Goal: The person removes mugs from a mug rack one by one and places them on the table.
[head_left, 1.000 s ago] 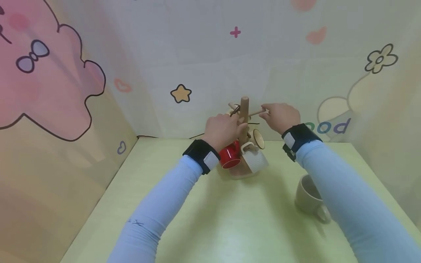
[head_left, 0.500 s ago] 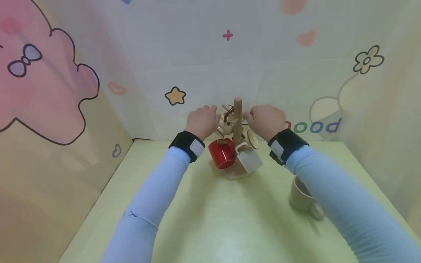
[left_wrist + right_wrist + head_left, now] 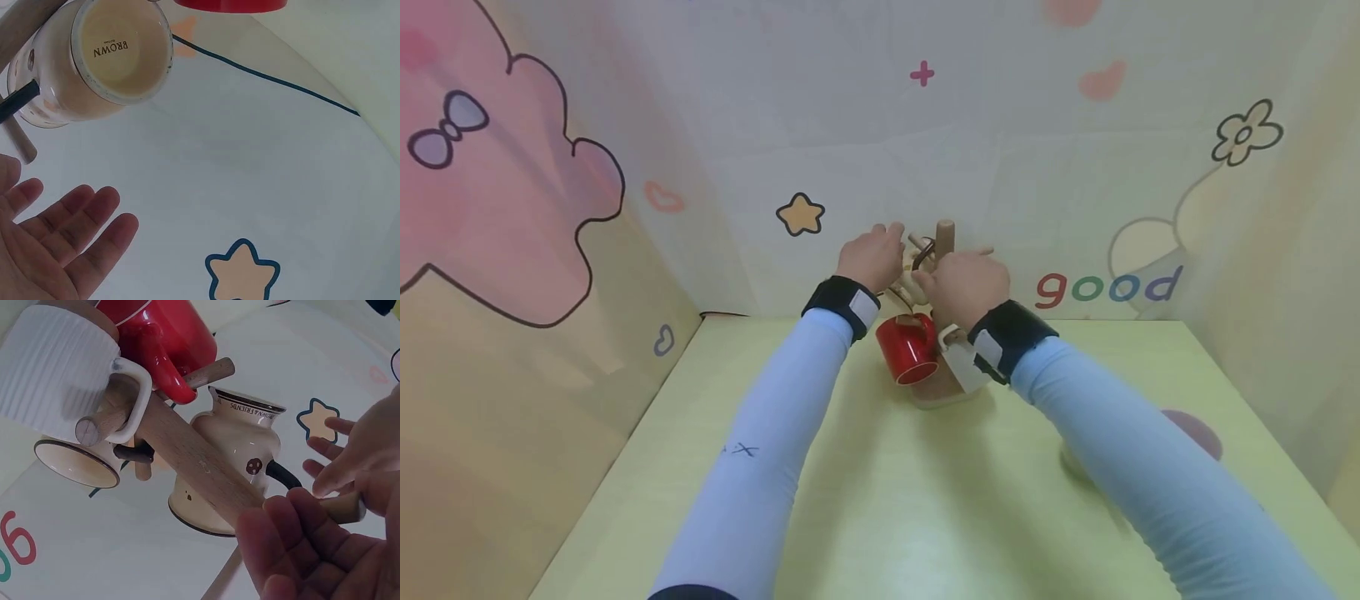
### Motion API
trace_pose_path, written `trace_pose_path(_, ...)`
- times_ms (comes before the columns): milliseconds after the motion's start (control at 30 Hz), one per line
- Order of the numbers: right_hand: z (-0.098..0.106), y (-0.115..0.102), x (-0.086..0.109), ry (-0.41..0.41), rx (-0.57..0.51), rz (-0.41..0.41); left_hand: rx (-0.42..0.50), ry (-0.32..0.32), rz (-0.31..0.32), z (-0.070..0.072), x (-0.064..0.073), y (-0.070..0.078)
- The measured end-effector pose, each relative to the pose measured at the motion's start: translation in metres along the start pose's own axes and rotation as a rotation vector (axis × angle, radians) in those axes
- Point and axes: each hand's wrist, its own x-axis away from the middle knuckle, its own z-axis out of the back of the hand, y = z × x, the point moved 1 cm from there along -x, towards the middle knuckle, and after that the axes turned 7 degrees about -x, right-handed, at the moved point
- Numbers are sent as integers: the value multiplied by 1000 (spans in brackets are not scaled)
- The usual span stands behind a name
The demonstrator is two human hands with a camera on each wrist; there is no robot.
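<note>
A wooden mug tree [image 3: 945,236] stands at the back of the table. On it hang a red mug [image 3: 908,350], a white ribbed mug [image 3: 56,375] and cream mugs, one a cream mug with a dark handle [image 3: 240,450]. My left hand [image 3: 872,260] is left of that cream mug, its fingers spread and apart from the mug's base in the left wrist view. My right hand [image 3: 966,287] lies over the upper post. In the right wrist view its fingers [image 3: 294,531] are loosely bent beside the post, and a peg end [image 3: 347,508] shows between fingers and thumb.
The right sleeve [image 3: 1120,442] covers most of a grey mug [image 3: 1072,463] standing on the table. Beyond that sleeve a purplish round thing [image 3: 1197,433] partly shows. A patterned cloth wall [image 3: 850,100] rises right behind the mug tree.
My right hand has left the right-hand peg and moved left across the post. My left hand has drawn away from the post to the left of the cream mug. The right sleeve now hides the grey mug.
</note>
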Motion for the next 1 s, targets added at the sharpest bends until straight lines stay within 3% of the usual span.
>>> trace_pose_path(200, -1, -3, 0, 14, 36, -1, -33, -45, -29, 0, -9, 5)
trace_pose_path(433, -2, -7, 1, -56, 290, 162, -17, -98, -43, 2, -11, 11)
trace_pose_path(500, -2, -6, 1, -52, 295, 175, -14, -96, -48, 2, -11, 13)
trace_pose_path(700, -2, -4, 0, -51, 244, 202, -33, -46, -75, 2, -6, 8)
trace_pose_path(933, -2, 8, -9, -99, 61, 99, -63, 2, -74, 1, -1, 1)
trace_pose_path(1000, -1, 12, -10, -102, 42, 110, -62, 5, -69, 2, 1, 1)
